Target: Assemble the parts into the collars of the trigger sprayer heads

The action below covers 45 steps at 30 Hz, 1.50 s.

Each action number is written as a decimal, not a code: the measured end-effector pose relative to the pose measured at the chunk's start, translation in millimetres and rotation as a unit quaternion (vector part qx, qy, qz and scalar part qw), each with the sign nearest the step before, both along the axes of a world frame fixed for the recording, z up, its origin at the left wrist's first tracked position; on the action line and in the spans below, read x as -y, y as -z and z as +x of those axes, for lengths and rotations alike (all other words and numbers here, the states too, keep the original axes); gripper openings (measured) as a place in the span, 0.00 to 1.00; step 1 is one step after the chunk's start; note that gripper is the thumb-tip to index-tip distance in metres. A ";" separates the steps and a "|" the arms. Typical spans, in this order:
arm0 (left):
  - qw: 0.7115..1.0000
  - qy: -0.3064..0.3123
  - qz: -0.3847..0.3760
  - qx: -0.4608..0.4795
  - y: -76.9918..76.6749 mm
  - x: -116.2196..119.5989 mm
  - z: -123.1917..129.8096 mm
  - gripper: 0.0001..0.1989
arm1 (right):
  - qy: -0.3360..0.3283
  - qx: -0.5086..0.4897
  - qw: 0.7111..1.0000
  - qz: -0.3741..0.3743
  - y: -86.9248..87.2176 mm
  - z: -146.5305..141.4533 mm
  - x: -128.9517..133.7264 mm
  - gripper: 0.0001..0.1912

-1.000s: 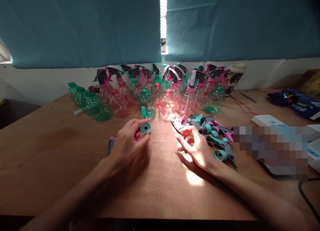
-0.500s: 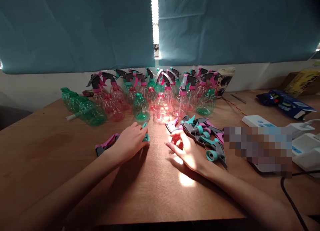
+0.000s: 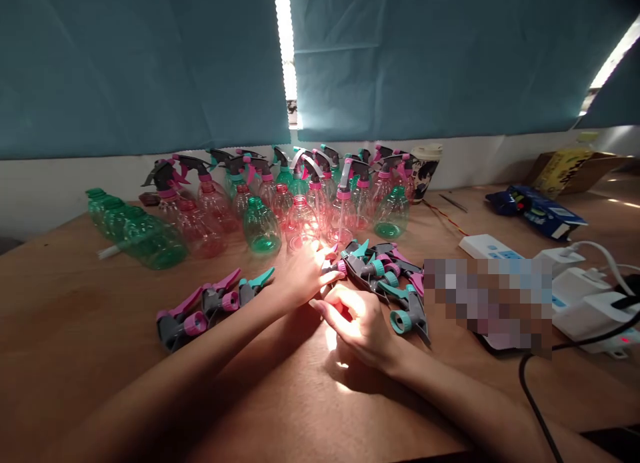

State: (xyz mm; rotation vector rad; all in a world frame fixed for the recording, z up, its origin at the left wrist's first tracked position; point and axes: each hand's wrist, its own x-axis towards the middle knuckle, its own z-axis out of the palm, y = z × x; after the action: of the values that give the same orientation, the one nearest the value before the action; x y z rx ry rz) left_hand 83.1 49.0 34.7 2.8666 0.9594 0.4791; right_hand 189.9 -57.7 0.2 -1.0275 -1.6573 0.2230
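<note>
My left hand reaches to the middle of the table. Its fingers are closed around a grey spray head with a pink collar, at the left edge of a pile of spray heads. Just in front, my right hand is curled, thumb and fingertips close together; whatever it may hold is hidden. A grey spray head with a turquoise collar lies right of it. Left of my left forearm are a few spray heads with pink and turquoise triggers. Behind my hands stands an uncapped pink bottle.
Several bottles with spray heads fitted stand at the back, near uncapped green bottles. To the right are a paper cup, a blue packet, a white power strip with plugs, and a black cable.
My left hand has moved right to the pile, leaving a turquoise-trigger spray head among those on the left. My right hand has curled closer beside it. The view has turned slightly right.
</note>
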 end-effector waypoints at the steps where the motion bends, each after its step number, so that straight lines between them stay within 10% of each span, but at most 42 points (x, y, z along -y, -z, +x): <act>1: 1.000 -0.002 0.000 0.003 4.4 -2.2 5.9 0.13 | -0.003 0.003 1.000 0.009 1.6 -0.2 -0.2 0.18; 10: 0.999 -0.020 -0.001 0.033 10.6 0.6 12.9 0.08 | -0.020 0.060 0.998 -0.010 4.5 1.4 1.3 0.22; 21: 0.961 -0.100 -0.142 0.216 23.3 50.7 -45.1 0.08 | 0.035 -0.022 0.990 -0.133 -1.9 18.4 -15.7 0.11; 34: 0.937 -0.072 -0.244 0.241 25.0 63.9 -47.3 0.11 | 0.043 0.179 0.979 -0.085 3.3 19.8 -3.6 0.19; 45: 0.959 -0.069 -0.186 0.204 32.5 66.6 -48.9 0.15 | 0.092 0.201 0.973 -0.072 0.4 15.0 5.5 0.13</act>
State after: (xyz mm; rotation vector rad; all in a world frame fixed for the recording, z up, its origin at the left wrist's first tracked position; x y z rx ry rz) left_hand 34.2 -17.6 2.1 2.2578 1.0418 0.7703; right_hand 204.9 -63.2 -0.2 -1.3974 -1.9117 0.0107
